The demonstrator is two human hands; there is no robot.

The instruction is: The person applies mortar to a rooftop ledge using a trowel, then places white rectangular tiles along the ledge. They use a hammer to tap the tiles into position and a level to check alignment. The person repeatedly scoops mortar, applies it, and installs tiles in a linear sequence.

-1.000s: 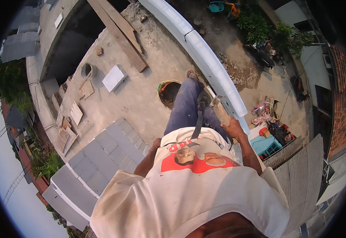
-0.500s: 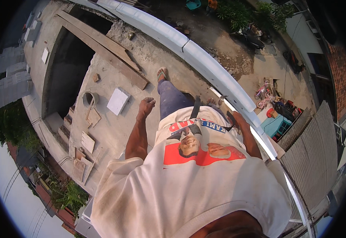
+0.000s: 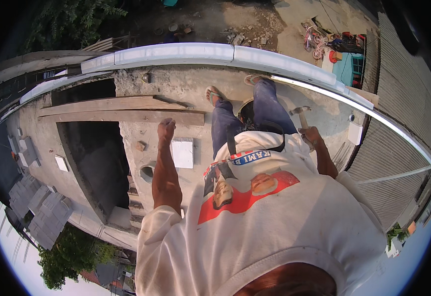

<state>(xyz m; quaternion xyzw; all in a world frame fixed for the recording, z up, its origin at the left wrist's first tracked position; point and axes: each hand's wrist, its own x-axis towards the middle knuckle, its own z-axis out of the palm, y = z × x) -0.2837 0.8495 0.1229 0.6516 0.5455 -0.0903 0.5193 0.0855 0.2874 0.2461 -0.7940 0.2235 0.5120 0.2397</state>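
Note:
In my right hand (image 3: 311, 136) I grip a hammer (image 3: 302, 118) by its pale handle, with its metal head pointing away from me. My left hand (image 3: 166, 129) hangs in the air with the fingers curled in, and nothing shows in it. Just beyond that hand lies a long wooden plank (image 3: 186, 117), and beside it sits a white block (image 3: 183, 153) on the concrete. A dark bucket (image 3: 246, 112) is partly visible between my legs.
A low row of white blocks (image 3: 176, 54) runs along the edge past my sandalled feet. To the left gapes a dark opening (image 3: 97, 163), partly crossed by planks. A round pipe mouth (image 3: 147, 172) sits near it. Corrugated roofing (image 3: 398, 98) lies to the right.
My body has turned, so the block row now runs across in front of me. My feet have moved, and the hammer in my right hand has come into clear view.

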